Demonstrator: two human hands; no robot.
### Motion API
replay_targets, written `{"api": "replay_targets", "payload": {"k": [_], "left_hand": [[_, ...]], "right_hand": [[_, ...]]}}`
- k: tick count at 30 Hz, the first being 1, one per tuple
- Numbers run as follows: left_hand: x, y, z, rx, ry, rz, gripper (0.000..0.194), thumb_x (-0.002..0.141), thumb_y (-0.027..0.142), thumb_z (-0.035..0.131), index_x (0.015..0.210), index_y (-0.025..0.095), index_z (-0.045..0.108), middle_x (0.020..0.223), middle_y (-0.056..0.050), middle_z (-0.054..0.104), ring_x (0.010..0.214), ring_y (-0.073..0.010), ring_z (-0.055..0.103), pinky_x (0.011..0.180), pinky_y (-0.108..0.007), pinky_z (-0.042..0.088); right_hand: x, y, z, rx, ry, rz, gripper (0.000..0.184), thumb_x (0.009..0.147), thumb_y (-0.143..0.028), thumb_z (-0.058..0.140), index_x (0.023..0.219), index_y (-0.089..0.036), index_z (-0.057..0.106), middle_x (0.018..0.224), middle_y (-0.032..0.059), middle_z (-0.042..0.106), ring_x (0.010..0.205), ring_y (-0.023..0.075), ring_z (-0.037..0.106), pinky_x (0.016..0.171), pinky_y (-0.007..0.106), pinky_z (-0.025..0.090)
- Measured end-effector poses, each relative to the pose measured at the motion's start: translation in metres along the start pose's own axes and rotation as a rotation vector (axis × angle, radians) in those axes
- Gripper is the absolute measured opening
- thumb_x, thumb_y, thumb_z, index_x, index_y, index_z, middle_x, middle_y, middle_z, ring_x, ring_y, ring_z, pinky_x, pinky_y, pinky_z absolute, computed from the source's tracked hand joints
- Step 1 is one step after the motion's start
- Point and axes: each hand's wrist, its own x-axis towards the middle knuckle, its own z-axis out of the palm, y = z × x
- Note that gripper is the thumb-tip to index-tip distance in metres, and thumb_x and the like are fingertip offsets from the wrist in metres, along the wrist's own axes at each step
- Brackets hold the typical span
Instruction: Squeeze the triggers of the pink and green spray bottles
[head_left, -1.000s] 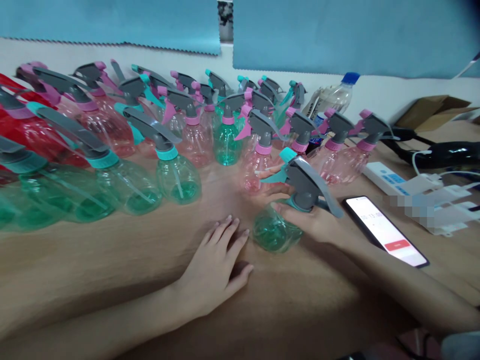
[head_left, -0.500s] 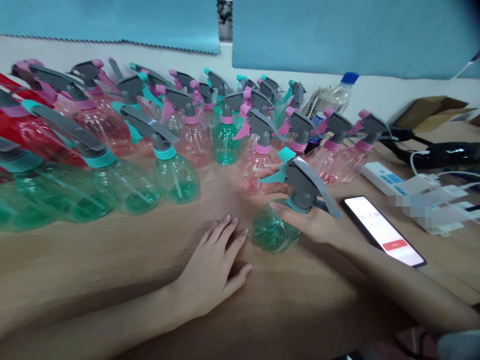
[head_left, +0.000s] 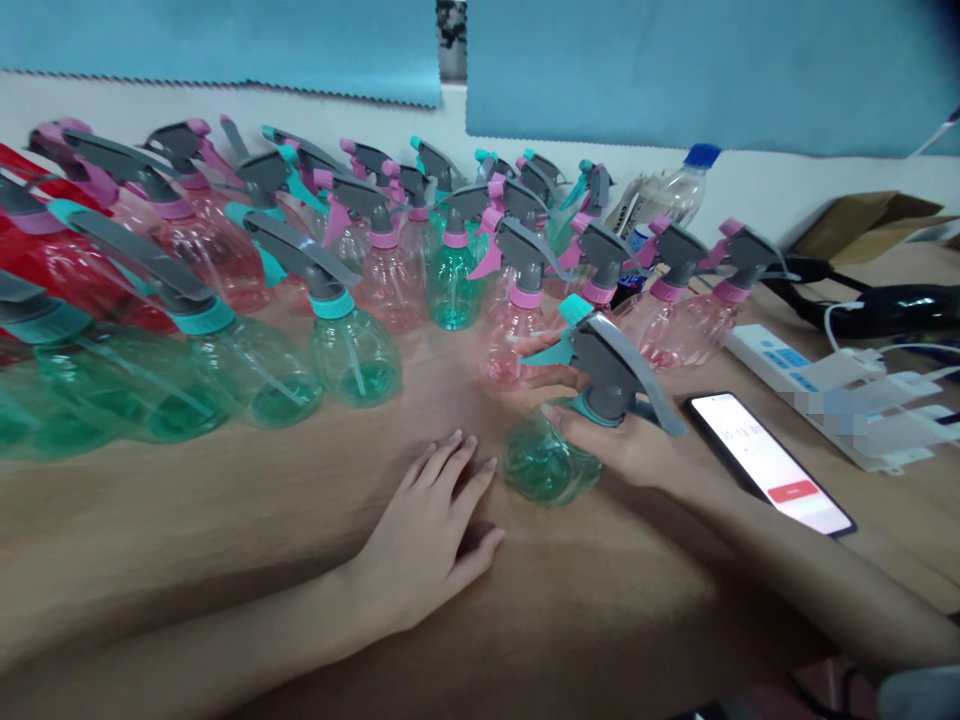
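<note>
My right hand (head_left: 600, 425) is wrapped around the upper body of a green spray bottle (head_left: 551, 465), just under its grey and teal trigger head. This bottle stands upright on the wooden table (head_left: 247, 560), with some of its neck hidden behind my fingers. Flat on the tabletop to its left lies my left hand (head_left: 431, 535), fingers spread, holding nothing. Its fingertips are close to the bottle's base. Just behind the held bottle is a pink spray bottle (head_left: 510, 345), partly covered by my right fingers. Another green spray bottle (head_left: 356, 360) stands farther left.
Rows of pink and green spray bottles (head_left: 390, 280) fill the back and left of the table. To the right lie a lit phone (head_left: 769, 460) and a white power strip (head_left: 780, 360) with plugs. Behind are a blue-capped clear bottle (head_left: 682, 190) and a cardboard box (head_left: 862, 230).
</note>
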Motion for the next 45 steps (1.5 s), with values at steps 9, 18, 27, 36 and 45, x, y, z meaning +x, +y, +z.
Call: {"api": "replay_targets", "payload": {"k": [9,18,27,36,45], "left_hand": [[0.0,0.0,0.0,0.012,-0.005,0.005,0.051,0.091,0.039,0.054,0.132,0.009,0.051,0.143,-0.021,0.045,0.135,-0.0364,0.035,0.106,-0.054,0.035],[0.0,0.0,-0.001,0.005,-0.005,0.003,0.051,0.09,0.038,0.056,0.132,0.009,0.052,0.142,-0.021,0.045,0.135,-0.0366,0.036,0.106,-0.054,0.034],[0.001,0.001,-0.001,-0.009,0.014,0.0,0.05,0.09,0.039,0.054,0.131,0.01,0.052,0.142,-0.02,0.046,0.135,-0.0358,0.036,0.106,-0.054,0.035],[0.0,0.001,-0.002,-0.01,0.007,-0.001,0.05,0.09,0.039,0.055,0.132,0.01,0.052,0.142,-0.02,0.046,0.136,-0.036,0.036,0.107,-0.053,0.035],[0.0,0.0,0.0,-0.007,0.01,-0.001,0.051,0.091,0.04,0.053,0.132,0.011,0.051,0.143,-0.019,0.045,0.136,-0.036,0.035,0.106,-0.054,0.035]], "right_hand": [[-0.006,0.017,-0.002,-0.069,-0.024,0.035,0.026,0.077,-0.03,0.051,0.101,-0.03,0.062,0.084,0.0042,0.071,0.082,0.0263,0.069,0.08,0.047,0.056],[-0.007,0.017,0.0,0.02,0.02,0.023,0.008,0.071,-0.024,0.052,0.064,-0.026,0.057,0.082,0.0018,0.07,0.081,0.0216,0.069,0.078,0.038,0.057],[-0.009,0.021,-0.001,-0.087,0.1,0.004,0.009,0.071,-0.026,0.056,0.062,-0.027,0.056,0.069,0.0007,0.066,0.067,0.0209,0.067,0.066,0.039,0.057],[-0.011,0.02,-0.003,-0.178,0.168,-0.002,0.004,0.069,-0.027,0.058,0.066,-0.027,0.058,0.065,0.0013,0.063,0.057,0.0202,0.062,0.054,0.036,0.054],[-0.007,0.021,-0.004,-0.173,0.06,0.003,0.008,0.071,-0.028,0.053,0.068,-0.027,0.06,0.066,0.0003,0.066,0.068,0.0225,0.067,0.063,0.038,0.056]]}}
